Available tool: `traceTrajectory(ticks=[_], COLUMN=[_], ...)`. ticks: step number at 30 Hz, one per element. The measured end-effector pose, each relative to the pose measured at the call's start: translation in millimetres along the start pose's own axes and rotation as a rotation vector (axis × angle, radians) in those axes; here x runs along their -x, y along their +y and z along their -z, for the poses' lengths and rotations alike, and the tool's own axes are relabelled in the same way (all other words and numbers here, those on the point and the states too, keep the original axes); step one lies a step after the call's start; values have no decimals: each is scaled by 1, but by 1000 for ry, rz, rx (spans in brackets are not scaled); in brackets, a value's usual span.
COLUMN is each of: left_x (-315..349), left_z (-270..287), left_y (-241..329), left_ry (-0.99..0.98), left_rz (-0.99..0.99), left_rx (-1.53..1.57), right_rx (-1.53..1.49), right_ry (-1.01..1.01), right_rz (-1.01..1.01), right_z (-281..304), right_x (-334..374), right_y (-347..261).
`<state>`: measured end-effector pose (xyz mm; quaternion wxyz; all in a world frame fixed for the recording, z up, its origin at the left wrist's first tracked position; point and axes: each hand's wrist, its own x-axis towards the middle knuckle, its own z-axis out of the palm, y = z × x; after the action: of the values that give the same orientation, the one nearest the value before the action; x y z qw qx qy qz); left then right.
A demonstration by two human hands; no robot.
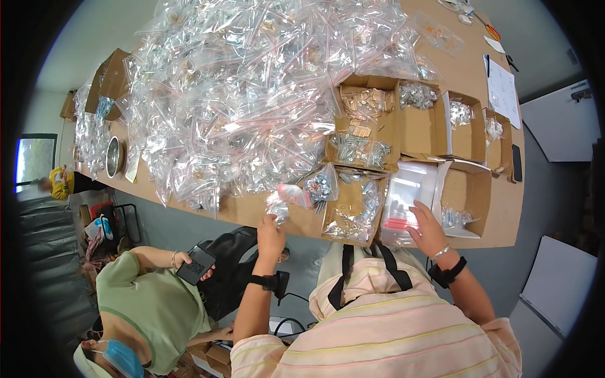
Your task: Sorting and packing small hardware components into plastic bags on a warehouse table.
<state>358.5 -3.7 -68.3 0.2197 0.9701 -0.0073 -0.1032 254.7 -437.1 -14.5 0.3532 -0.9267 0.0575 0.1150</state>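
Brown bench point(252, 211) carries sorted hardware. Left hand point(271, 234) pinches a small filled clear bag point(277, 206) at the near edge; right hand point(427, 230) rests fingers spread on a stack of empty zip bags point(403, 201). Beyond stand open cardboard boxes point(469, 126), then a heap of clear red-striped bags point(239, 94).

Bag heap point(252, 82) blocks tabletop, boxes point(403, 126) crowd rt side, bare strip nr edge point(249, 211) (narrow)
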Motion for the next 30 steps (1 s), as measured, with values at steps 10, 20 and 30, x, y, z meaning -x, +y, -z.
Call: traceTrajectory(ticks=[10, 20, 30], left_x=[-21, -109, -65], left_z=[332, 267, -15], left_y=[135, 72, -44], left_ry=[167, -7, 76], left_rz=[-330, -407, 115], left_rx=[323, 1, 209], right_rx=[-13, 312, -58], right_ry=[624, 755, 225], right_rz=[-199, -191, -248], right_z=[276, 310, 85], right_x=[51, 47, -1], right_y=[12, 43, -29])
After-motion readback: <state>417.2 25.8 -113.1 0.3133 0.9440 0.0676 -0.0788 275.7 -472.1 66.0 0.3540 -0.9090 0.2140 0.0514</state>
